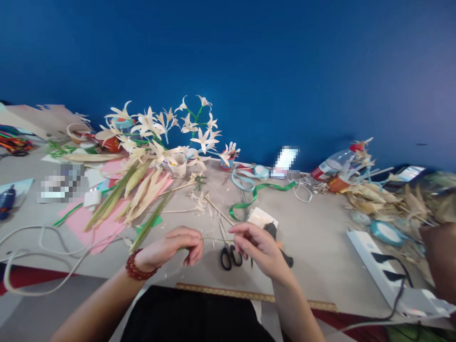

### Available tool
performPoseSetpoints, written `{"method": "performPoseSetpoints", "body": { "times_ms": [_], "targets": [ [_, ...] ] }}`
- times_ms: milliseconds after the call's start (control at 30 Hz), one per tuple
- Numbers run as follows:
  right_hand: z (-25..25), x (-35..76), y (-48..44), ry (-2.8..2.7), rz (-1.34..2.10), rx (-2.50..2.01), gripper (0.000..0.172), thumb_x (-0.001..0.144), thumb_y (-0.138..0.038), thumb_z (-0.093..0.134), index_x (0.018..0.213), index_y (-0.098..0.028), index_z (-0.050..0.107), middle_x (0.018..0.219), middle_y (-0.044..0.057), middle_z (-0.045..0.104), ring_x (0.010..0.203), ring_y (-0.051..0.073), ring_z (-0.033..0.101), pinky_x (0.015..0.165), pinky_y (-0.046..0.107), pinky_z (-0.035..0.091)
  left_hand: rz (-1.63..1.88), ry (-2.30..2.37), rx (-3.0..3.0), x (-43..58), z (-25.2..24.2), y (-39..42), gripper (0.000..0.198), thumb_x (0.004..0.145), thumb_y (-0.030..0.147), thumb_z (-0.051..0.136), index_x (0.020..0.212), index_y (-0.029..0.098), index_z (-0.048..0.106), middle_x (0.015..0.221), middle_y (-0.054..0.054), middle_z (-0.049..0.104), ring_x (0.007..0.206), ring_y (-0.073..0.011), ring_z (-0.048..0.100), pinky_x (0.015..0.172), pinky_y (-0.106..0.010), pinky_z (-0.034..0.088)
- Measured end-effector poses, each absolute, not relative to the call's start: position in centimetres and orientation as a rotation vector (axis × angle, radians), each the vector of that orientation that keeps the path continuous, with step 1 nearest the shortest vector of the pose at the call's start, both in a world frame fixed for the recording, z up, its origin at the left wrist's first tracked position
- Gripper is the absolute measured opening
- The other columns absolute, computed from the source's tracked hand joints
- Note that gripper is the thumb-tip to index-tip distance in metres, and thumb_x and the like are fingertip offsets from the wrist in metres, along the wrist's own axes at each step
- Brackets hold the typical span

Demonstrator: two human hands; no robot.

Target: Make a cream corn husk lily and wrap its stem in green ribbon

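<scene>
A thin greenish stem-like strand is stretched nearly level between my two hands, above the grey table. My left hand, with a red bead bracelet on the wrist, is closed on its left end. The fingers of my right hand pinch the right end. Black-handled scissors lie just below the strand, blades pointing away. Beside my right hand is a black glue gun, partly hidden, with a white card behind it. Left of my left hand lie long green leaf strips and pale corn husks.
White husk flowers on green stems stand at the back left. Green ribbon and light blue ribbon curl behind my right hand. A white power strip sits at right. White cable loops at left. A ruler lies along the front edge.
</scene>
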State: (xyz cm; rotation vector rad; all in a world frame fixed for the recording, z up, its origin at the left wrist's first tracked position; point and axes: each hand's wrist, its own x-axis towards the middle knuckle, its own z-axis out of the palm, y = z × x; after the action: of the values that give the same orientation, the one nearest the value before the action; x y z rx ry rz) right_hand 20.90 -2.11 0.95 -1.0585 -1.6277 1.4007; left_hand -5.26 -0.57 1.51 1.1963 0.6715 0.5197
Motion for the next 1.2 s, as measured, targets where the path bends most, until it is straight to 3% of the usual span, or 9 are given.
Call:
{"method": "performPoseSetpoints", "body": {
  "times_ms": [167,267,333,400,467,567,733,967,1200],
  "targets": [
    [0.7,21.3,-2.3,-1.563,1.502,-1.063,0.024,0.097,-0.036,0.053,0.113,-0.019,0.06,0.069,-0.001,0.057,0.053,0.01,0.053,0.048,0.021,0.045,0.497,0.645,1.071,-5.3,1.1,-0.8,0.039,0.089,0.033,0.049,0.055,0.015,0.056,0.056,-0.005,0.059,0.046,-0.0118,0.047,0.048,-0.026,0.035],
    [1.9,21.1,-2.5,-1.756,1.382,-1.088,0.028,0.098,-0.034,0.051,0.122,-0.021,0.057,0.087,0.006,0.069,0.076,0.017,0.066,0.068,0.029,0.054,0.478,0.617,1.029,-5.0,0.9,-0.8,0.038,0.088,0.03,0.049,0.054,0.015,0.056,0.053,-0.005,0.058,0.043,-0.0109,0.046,0.045,-0.025,0.032],
    [2.9,20.5,-2.7,-1.938,1.232,-1.058,0.039,0.094,-0.034,0.058,0.132,-0.025,0.052,0.113,0.01,0.068,0.1,0.022,0.066,0.087,0.036,0.053,0.438,0.596,1.019,-4.5,0.9,-0.7,0.037,0.088,0.029,0.048,0.054,0.014,0.056,0.053,-0.005,0.058,0.042,-0.0105,0.046,0.044,-0.024,0.032],
    [3.9,19.6,-2.8,-2.107,1.047,-1.0,0.05,0.091,-0.032,0.064,0.138,-0.028,0.047,0.126,0.01,0.063,0.109,0.023,0.063,0.097,0.04,0.048,0.403,0.579,1.009,-4.0,1.0,-0.6,0.037,0.088,0.029,0.049,0.055,0.014,0.057,0.052,-0.005,0.058,0.042,-0.0103,0.046,0.043,-0.024,0.032],
    [4.4,18.8,-2.8,-2.219,0.878,-0.931,0.039,0.093,-0.028,0.06,0.131,-0.026,0.053,0.12,0.01,0.066,0.103,0.022,0.064,0.093,0.037,0.049,0.384,0.57,1.001,-3.6,1.2,-0.6,0.038,0.088,0.031,0.05,0.056,0.013,0.059,0.052,-0.004,0.057,0.042,-0.0101,0.046,0.042,-0.023,0.033],
    [4.2,18.1,-2.6,-2.274,0.698,-0.867,0.017,0.098,-0.022,0.05,0.105,-0.021,0.065,0.094,0.008,0.07,0.084,0.018,0.064,0.075,0.028,0.05,0.382,0.577,1.019,-3.5,1.5,-0.5,0.04,0.09,0.037,0.05,0.062,0.012,0.063,0.054,-0.004,0.058,0.045,-0.0107,0.049,0.045,-0.022,0.036],
    [3.2,18.2,-2.7,-2.285,0.496,-0.958,0.019,0.099,-0.023,0.047,0.095,-0.019,0.065,0.082,0.007,0.067,0.073,0.016,0.06,0.065,0.025,0.046,0.438,0.639,1.26,-3.7,1.9,-0.6,0.035,0.094,0.04,0.048,0.083,0.013,0.067,0.066,-0.004,0.062,0.059,-0.0128,0.056,0.058,-0.024,0.045],
    [2.6,18.6,-2.7,-2.306,0.298,-0.97,0.021,0.1,-0.029,0.048,0.093,-0.017,0.065,0.078,0.006,0.066,0.068,0.015,0.059,0.062,0.023,0.043,0.619,0.877,1.784,-3.8,2.5,-1.2,0.027,0.097,0.033,0.047,0.085,0.016,0.065,0.073,-0.001,0.064,0.064,-0.0108,0.059,0.064,-0.021,0.047],
    [2.6,18.5,-2.6,-2.3,0.268,-0.95,0.02,0.098,-0.026,0.051,0.091,-0.018,0.068,0.069,0.002,0.059,0.06,0.013,0.054,0.058,0.021,0.037,0.929,0.934,2.164,-4.1,2.1,-1.7,0.011,0.09,0.022,0.06,0.097,0.019,0.068,0.086,-0.004,0.073,0.079,-0.0143,0.067,0.072,-0.022,0.05]
  ]
}}
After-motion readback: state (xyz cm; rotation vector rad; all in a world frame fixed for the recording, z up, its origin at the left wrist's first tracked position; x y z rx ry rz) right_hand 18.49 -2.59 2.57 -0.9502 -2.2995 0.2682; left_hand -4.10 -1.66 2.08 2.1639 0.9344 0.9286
